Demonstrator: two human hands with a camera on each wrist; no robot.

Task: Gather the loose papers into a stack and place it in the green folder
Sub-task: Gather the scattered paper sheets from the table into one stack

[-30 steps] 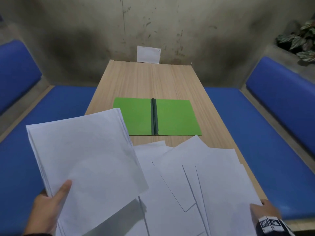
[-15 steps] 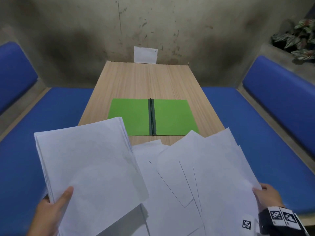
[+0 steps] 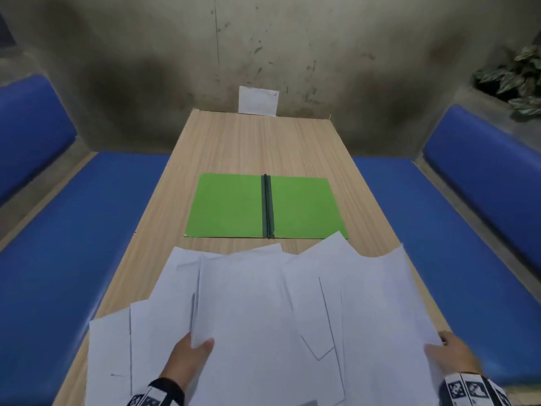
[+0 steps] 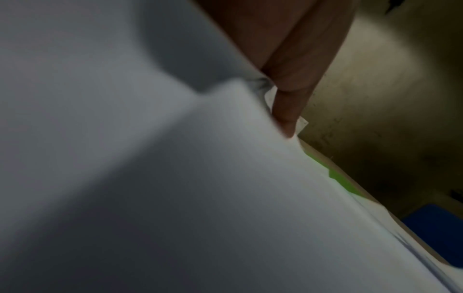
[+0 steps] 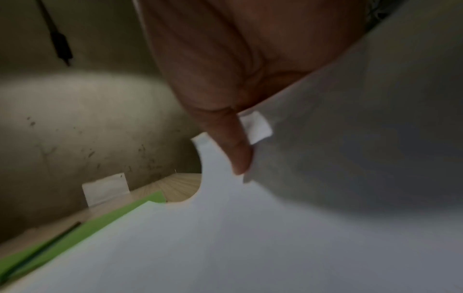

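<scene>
My left hand (image 3: 187,364) pinches the papers (image 3: 278,317) at 7 o'clock, thumb on top, my right hand (image 3: 452,357) grips their edge at 4 o'clock, sheets fanned messily over the near counter (image 3: 257,142), folder (image 3: 228,205) open flat just beyond at 12 o'clock.
</scene>
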